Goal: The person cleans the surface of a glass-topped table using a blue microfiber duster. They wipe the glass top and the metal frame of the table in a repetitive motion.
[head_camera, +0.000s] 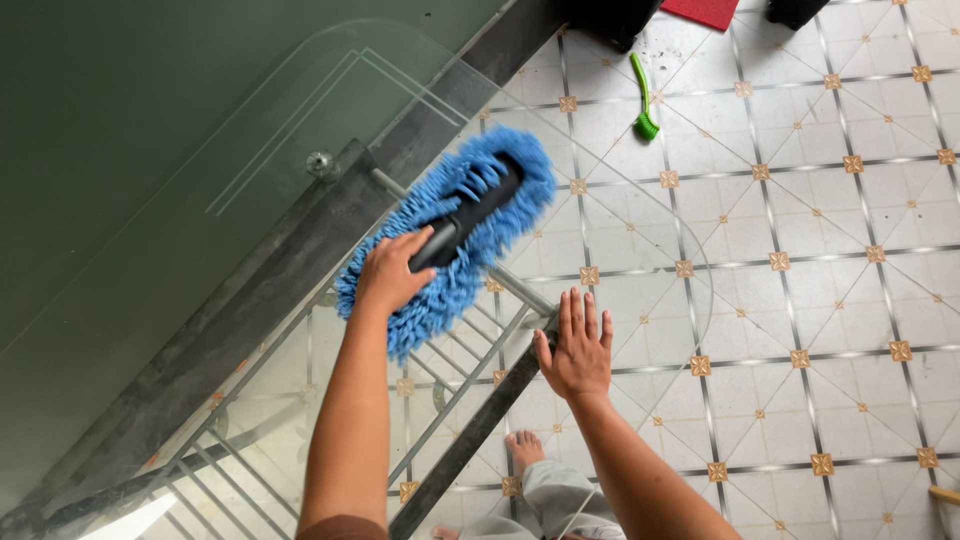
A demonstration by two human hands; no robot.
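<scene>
Home interior: patterned tile floor, glass tabletop on metal frame, green scrub brush on floor, bare foot.

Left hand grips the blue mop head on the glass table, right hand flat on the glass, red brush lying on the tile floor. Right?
Not quite: the brush on the floor is green, not red, as the head view shows. The rest holds: left hand grips the blue mop head on the glass table, right hand flat on the glass.
</scene>
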